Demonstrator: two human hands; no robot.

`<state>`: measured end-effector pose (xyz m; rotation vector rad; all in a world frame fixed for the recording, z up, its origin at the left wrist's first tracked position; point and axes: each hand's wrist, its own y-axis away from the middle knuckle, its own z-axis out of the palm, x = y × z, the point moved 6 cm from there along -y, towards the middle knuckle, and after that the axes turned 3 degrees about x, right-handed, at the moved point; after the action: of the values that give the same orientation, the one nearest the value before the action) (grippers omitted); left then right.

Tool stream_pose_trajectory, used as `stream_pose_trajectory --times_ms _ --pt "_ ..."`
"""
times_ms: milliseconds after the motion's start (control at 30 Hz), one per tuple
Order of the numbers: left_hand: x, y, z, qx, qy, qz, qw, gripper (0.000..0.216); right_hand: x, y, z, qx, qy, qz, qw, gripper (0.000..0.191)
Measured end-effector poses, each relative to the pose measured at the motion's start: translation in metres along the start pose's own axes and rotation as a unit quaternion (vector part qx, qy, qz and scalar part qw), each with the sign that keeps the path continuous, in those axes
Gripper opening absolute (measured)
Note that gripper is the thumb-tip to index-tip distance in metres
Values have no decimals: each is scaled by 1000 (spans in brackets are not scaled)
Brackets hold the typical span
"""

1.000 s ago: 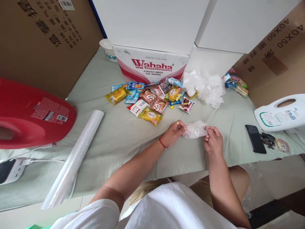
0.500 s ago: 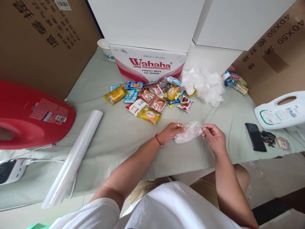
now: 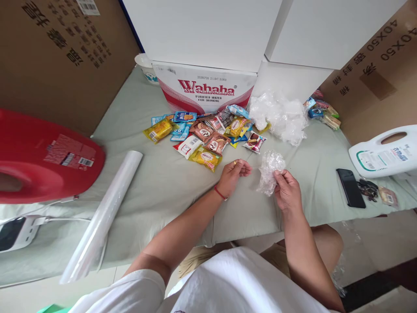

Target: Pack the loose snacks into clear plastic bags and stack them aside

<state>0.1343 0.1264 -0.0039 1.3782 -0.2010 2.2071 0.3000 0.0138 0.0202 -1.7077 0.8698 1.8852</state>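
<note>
My right hand [image 3: 286, 189] pinches a crumpled wad of clear plastic film [image 3: 272, 169] between thumb and fingers, held upright just over the cloth-covered table [image 3: 169, 187]. My left hand [image 3: 233, 174], with a ring and a red cord at the wrist, is a little left of the film. Its fingers are loosely bent and apart, with nothing visible in them. Beyond the hands lies a heap of wrapped snacks; a yellow packet [image 3: 205, 158] and a small purple-and-white packet [image 3: 254, 142] are the nearest ones. A bigger pile of clear plastic wrap [image 3: 280, 117] is at its right.
A roll of clear film [image 3: 104, 213] lies at left beside a red jug [image 3: 48, 156]. At the back stands a Wahaha carton [image 3: 205, 89]. On the right are a white bottle [image 3: 384, 150], a black phone [image 3: 351, 188], keys [image 3: 368, 190] and more snacks [image 3: 324, 114].
The film, stretched between both hands before, is now bunched upright in my right hand. My left hand has come away from it, its fingers loosened.
</note>
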Motion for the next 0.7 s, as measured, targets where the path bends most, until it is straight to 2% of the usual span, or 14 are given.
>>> stream_pose_trajectory --times_ms 100,200,267,333,433,567,700 --pt "0 -2 1 -15 12 -25 999 65 4 5 -7 -2 2 11 1000 38" --pt "-1 4 13 -84 -58 -27 994 65 6 12 -3 -4 76 -22 997 34" --pt "-3 8 17 -105 -104 -15 989 60 7 14 5 -30 116 -39 992 33" --pt "-4 7 15 -85 -89 -14 992 57 7 13 11 -59 112 -33 991 33" --pt "-6 0 3 -15 7 -25 1000 56 5 9 4 -61 58 -1 996 33" --pt "-2 -7 -7 32 17 13 999 54 6 11 -24 -38 20 40 998 33" --pt "-2 -6 -10 64 21 8 998 55 13 15 -54 14 44 45 998 37"
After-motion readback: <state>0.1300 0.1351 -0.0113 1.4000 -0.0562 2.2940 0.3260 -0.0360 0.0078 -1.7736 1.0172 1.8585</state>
